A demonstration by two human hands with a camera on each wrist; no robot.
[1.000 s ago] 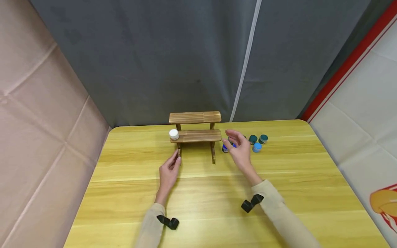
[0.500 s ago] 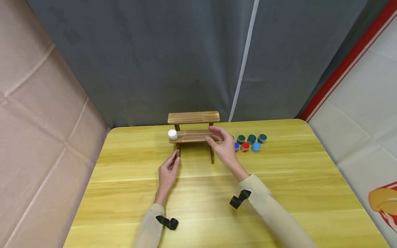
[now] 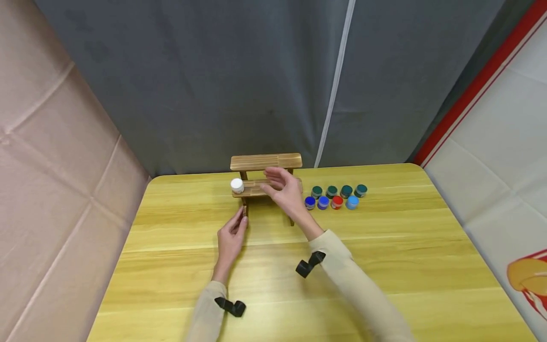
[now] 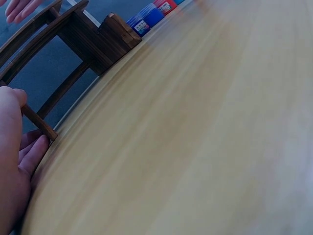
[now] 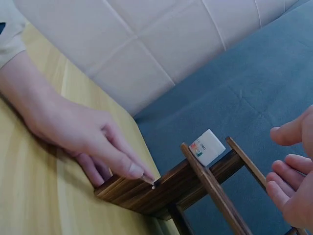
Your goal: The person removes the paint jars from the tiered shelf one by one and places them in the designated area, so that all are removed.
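A small two-step wooden stand (image 3: 266,162) stands near the table's back edge. My left hand (image 3: 231,240) pinches the stand's left foot between thumb and fingers, and the right wrist view shows this left hand (image 5: 83,125) low against the side piece. On the left end of the lower step sits a white-lidded jar (image 3: 237,185), its printed label (image 5: 199,148) facing the right wrist camera. My right hand (image 3: 287,194) hovers over the lower step, to the right of that jar, with fingers and thumb apart and nothing between them. It covers part of the step.
Right of the stand, small paint jars stand in two rows: several dark green-lidded jars (image 3: 331,192) behind; two blue-lidded jars (image 3: 323,203), a red-lidded jar (image 3: 337,202) and a light blue-lidded jar (image 3: 352,202) in front. A grey curtain (image 3: 192,95) hangs behind the table (image 3: 273,285).
My right hand has moved left from over the jars to above the lower step, uncovering the jars. The left hand has stayed at the stand's foot.
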